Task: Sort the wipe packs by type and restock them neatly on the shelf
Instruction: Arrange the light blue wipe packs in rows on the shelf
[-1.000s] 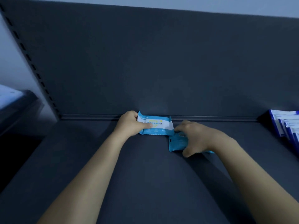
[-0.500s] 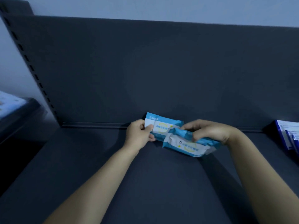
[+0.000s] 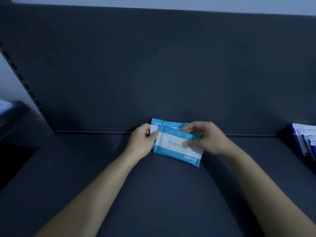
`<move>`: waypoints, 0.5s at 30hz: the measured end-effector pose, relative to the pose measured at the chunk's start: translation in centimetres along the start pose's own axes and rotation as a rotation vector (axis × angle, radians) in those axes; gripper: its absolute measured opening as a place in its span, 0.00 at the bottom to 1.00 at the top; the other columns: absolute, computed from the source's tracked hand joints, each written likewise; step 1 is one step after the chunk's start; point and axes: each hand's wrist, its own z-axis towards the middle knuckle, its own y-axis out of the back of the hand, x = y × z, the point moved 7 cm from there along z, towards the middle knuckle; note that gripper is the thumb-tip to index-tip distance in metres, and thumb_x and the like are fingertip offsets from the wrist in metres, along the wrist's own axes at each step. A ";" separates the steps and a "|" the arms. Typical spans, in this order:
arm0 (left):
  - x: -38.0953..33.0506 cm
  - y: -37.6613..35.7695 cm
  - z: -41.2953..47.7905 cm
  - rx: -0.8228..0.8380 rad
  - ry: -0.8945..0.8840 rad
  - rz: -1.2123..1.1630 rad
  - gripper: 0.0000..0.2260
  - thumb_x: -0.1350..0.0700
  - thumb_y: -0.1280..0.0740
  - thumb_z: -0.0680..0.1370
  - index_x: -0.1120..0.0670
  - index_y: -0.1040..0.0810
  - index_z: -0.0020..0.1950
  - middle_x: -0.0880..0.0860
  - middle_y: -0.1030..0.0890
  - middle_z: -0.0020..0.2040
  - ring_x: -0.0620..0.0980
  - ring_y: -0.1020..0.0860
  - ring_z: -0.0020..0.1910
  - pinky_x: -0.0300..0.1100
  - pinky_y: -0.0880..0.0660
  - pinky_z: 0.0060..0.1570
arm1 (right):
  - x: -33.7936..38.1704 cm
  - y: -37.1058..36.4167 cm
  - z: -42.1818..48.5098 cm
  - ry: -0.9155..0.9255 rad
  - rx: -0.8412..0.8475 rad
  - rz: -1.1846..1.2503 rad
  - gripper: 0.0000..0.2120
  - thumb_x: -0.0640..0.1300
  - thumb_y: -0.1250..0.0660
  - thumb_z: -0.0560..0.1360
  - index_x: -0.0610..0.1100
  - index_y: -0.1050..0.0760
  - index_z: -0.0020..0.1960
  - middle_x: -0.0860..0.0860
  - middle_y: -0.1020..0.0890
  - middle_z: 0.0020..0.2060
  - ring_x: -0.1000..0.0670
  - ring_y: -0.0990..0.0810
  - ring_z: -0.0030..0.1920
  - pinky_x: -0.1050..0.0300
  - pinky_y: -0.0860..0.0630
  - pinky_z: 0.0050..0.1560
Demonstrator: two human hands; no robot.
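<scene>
Two light-blue and white wipe packs stand at the back of the dark shelf (image 3: 153, 194). The rear wipe pack (image 3: 158, 123) leans against the back panel, and my left hand (image 3: 142, 140) pinches its left end. The front wipe pack (image 3: 172, 145) overlaps it, tilted down to the right with its printed face toward me. My right hand (image 3: 203, 137) grips the front pack, fingers over its top edge and thumb on its face.
A row of dark-blue and white packs (image 3: 306, 141) stands at the shelf's right end. A slotted upright (image 3: 25, 86) bounds the shelf on the left, with another dark surface (image 3: 12, 113) beyond it.
My right hand picked the second pack up off the shelf, turned its printed face toward me and brought it left, in front of the first pack. My left hand stayed on the first pack.
</scene>
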 end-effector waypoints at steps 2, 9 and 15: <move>0.0 0.2 -0.1 0.010 0.015 0.004 0.18 0.47 0.37 0.79 0.63 0.25 0.47 0.51 0.21 0.41 0.47 0.24 0.40 0.44 0.28 0.44 | 0.2 -0.8 0.1 0.047 -0.056 -0.022 0.16 0.36 0.20 0.63 0.51 0.20 0.44 0.55 0.16 0.45 0.57 0.19 0.47 0.61 0.23 0.53; -0.2 -0.3 -0.9 0.114 0.012 -0.132 0.09 0.59 0.28 0.75 0.54 0.23 0.54 0.48 0.17 0.51 0.41 0.18 0.46 0.34 0.21 0.43 | 0.3 -0.4 -0.3 -0.019 -0.280 -0.273 0.31 0.51 0.19 0.61 0.48 0.28 0.60 0.55 0.28 0.54 0.56 0.27 0.53 0.64 0.31 0.51; -0.7 0.4 -1.2 0.176 0.033 -0.001 0.23 0.59 0.22 0.68 0.53 0.28 0.60 0.49 0.20 0.54 0.41 0.19 0.43 0.33 0.24 0.39 | -1.9 -0.8 -0.8 -0.288 -0.302 0.106 0.34 0.49 0.20 0.64 0.44 0.34 0.63 0.55 0.24 0.50 0.55 0.23 0.50 0.59 0.27 0.49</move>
